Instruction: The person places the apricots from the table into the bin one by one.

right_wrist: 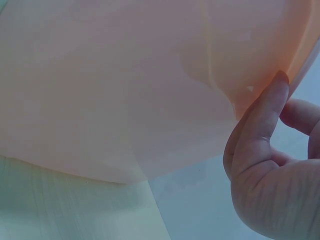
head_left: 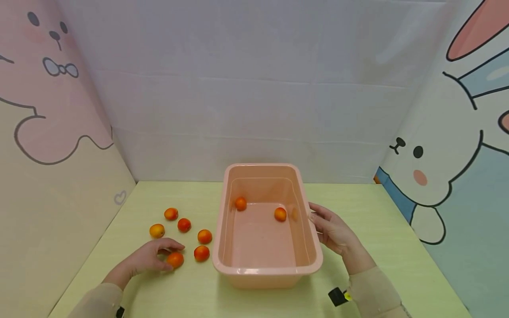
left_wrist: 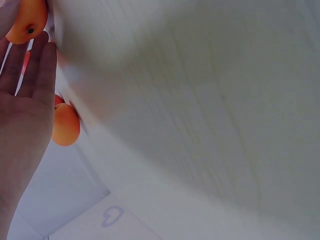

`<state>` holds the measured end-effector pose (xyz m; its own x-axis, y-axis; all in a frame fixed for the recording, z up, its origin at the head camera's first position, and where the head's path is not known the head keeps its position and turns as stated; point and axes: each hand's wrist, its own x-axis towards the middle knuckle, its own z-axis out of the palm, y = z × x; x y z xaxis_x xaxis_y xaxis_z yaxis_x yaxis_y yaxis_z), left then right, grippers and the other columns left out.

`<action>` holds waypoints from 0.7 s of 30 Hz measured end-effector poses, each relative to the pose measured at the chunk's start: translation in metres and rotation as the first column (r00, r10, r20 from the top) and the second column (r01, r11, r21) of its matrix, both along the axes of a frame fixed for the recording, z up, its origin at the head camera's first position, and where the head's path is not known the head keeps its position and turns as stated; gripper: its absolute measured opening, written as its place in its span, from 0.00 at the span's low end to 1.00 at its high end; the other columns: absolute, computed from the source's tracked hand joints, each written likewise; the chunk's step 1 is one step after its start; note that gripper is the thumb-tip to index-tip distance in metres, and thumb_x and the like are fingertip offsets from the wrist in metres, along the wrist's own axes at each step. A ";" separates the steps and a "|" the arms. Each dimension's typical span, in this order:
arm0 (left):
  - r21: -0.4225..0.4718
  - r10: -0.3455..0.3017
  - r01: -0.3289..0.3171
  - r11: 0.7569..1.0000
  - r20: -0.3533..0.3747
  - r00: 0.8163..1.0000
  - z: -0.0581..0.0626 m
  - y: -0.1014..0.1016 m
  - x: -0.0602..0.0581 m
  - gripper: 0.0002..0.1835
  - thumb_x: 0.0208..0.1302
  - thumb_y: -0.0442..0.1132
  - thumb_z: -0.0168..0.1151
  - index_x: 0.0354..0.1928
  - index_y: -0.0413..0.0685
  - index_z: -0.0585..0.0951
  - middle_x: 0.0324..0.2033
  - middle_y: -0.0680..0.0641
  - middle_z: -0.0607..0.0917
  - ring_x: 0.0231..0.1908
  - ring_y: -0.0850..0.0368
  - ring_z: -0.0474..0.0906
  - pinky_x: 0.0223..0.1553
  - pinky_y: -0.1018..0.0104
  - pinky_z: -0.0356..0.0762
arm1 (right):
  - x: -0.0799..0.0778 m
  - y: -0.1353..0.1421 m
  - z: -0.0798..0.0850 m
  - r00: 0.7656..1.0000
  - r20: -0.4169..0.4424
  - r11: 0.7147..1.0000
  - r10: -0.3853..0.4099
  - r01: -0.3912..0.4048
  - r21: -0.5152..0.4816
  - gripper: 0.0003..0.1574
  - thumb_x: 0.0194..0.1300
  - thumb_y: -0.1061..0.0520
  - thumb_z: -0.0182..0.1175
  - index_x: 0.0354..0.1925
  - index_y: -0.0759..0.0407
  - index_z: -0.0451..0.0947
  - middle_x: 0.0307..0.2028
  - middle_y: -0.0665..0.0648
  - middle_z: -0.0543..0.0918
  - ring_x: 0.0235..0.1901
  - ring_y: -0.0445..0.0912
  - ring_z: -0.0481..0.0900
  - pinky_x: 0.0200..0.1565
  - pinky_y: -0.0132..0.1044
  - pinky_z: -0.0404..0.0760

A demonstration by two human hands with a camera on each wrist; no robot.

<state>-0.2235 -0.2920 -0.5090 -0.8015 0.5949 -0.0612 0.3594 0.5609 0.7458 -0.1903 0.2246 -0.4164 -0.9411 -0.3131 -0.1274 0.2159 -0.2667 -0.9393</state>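
Note:
A pink plastic basin point(head_left: 262, 276) stands on the table, with two small orange fruits inside, one at the left point(head_left: 240, 203) and one at the right point(head_left: 280, 214). My right hand point(head_left: 333, 227) holds the basin's right side, its fingertips point(right_wrist: 281, 80) at the rim. At the left, my left hand point(head_left: 153, 256) reaches round a small orange-red fruit point(head_left: 175, 259). In the left wrist view this fruit point(left_wrist: 29, 22) lies between the thumb and nearly straight fingers point(left_wrist: 44, 70). Several similar fruits lie just beyond and right of that hand, including a yellower one point(head_left: 157, 230).
The pale green table point(head_left: 358, 212) meets a white back wall point(head_left: 258, 88). Cartoon-printed panels point(head_left: 421, 176) flank both sides. Two red-orange fruits point(head_left: 201, 253) lie close to the basin's left side. A small black square point(head_left: 338, 297) hangs by the right sleeve.

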 end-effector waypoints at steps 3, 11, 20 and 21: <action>0.009 0.004 -0.004 1.000 -0.002 1.000 0.000 0.001 0.001 0.25 0.46 0.42 0.73 0.50 0.50 0.79 0.47 0.52 0.81 0.45 0.59 0.75 0.49 0.67 0.73 | 0.000 0.000 0.000 1.000 0.008 1.000 -0.004 0.004 0.008 0.36 0.70 0.59 0.48 0.70 0.66 0.45 0.48 0.57 0.76 0.41 0.46 0.81 0.39 0.37 0.81; 0.042 0.016 -0.017 0.999 0.029 0.999 0.002 0.002 0.003 0.22 0.48 0.41 0.72 0.47 0.49 0.80 0.45 0.52 0.81 0.44 0.62 0.75 0.47 0.70 0.74 | 0.000 0.000 -0.001 1.000 0.008 1.000 0.010 -0.010 0.008 0.37 0.70 0.58 0.48 0.70 0.66 0.44 0.49 0.57 0.77 0.43 0.46 0.81 0.41 0.38 0.80; 0.119 0.061 -0.064 0.991 0.025 0.998 0.009 0.008 0.005 0.22 0.51 0.40 0.70 0.50 0.45 0.79 0.46 0.49 0.80 0.45 0.62 0.76 0.46 0.71 0.75 | 0.001 0.000 0.000 1.000 -0.001 1.000 0.025 -0.025 0.009 0.37 0.71 0.58 0.48 0.70 0.65 0.44 0.49 0.57 0.77 0.43 0.47 0.81 0.40 0.38 0.80; 0.123 0.069 -0.070 0.990 0.016 0.997 0.011 0.010 0.005 0.22 0.52 0.40 0.70 0.50 0.45 0.79 0.46 0.50 0.80 0.45 0.62 0.76 0.46 0.70 0.75 | 0.001 0.000 0.000 1.000 -0.002 1.000 0.025 -0.025 0.011 0.37 0.71 0.58 0.48 0.70 0.65 0.44 0.49 0.57 0.77 0.43 0.47 0.81 0.40 0.38 0.80</action>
